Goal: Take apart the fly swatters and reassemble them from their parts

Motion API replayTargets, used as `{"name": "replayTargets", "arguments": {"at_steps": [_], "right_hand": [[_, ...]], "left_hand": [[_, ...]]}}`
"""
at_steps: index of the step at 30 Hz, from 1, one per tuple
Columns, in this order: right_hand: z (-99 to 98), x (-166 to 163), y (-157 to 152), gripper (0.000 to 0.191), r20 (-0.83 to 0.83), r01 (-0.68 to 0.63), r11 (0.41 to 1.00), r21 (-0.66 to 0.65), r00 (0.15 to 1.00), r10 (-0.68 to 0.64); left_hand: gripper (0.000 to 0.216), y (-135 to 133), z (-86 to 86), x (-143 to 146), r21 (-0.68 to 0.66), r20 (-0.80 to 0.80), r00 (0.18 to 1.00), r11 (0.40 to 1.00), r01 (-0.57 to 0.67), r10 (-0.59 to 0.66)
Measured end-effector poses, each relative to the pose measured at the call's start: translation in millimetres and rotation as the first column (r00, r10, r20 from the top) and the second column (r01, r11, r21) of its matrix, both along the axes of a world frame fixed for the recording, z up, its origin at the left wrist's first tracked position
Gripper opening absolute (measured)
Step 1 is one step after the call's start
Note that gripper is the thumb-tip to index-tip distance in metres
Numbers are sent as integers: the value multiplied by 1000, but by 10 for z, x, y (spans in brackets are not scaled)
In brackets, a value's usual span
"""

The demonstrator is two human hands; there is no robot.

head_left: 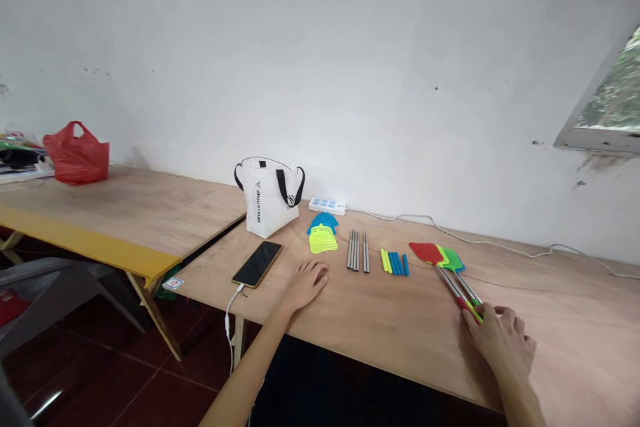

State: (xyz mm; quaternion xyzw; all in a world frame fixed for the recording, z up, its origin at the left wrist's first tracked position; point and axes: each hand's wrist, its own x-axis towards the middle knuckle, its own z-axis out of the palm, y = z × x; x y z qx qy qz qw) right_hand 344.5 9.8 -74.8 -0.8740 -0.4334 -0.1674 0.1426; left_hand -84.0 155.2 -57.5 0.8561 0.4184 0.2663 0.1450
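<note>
My left hand [306,283] lies flat on the wooden table [380,320], fingers stretched toward a stack of yellow and blue mesh swatter heads [323,233]. It holds nothing. My right hand [500,340] rests on the table at the handle ends of several assembled fly swatters [447,267] with red, yellow and green heads; its fingertips touch the handles. Between the hands lie several metal rods [358,251] and several yellow and blue handle grips [394,262].
A black phone [257,263] on a white cable lies left of my left hand. A white tote bag [269,199] and a power strip [327,205] stand near the wall. A second table [115,213] at the left holds a red plastic bag [76,153].
</note>
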Motion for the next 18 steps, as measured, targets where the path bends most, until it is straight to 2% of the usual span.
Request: {"name": "replayTargets", "arguments": {"at_steps": [7, 12, 15, 18], "right_hand": [[22, -19, 5, 49, -69, 34, 999, -26, 997, -36], [-25, 88, 12, 54, -116, 60, 997, -52, 991, -66], [-67, 199, 3, 58, -130, 5, 999, -38, 991, -9], [-90, 290, -5, 61, -159, -88, 993, -77, 984, 75]], "left_hand": [[25, 0, -4, 1, 11, -19, 1000, 1000, 6, -6], [25, -8, 8, 3, 8, -29, 1000, 1000, -1, 1], [26, -2, 5, 5, 5, -32, 999, 1000, -4, 5], [26, 4, -3, 3, 10, -37, 999, 1000, -5, 5]]}}
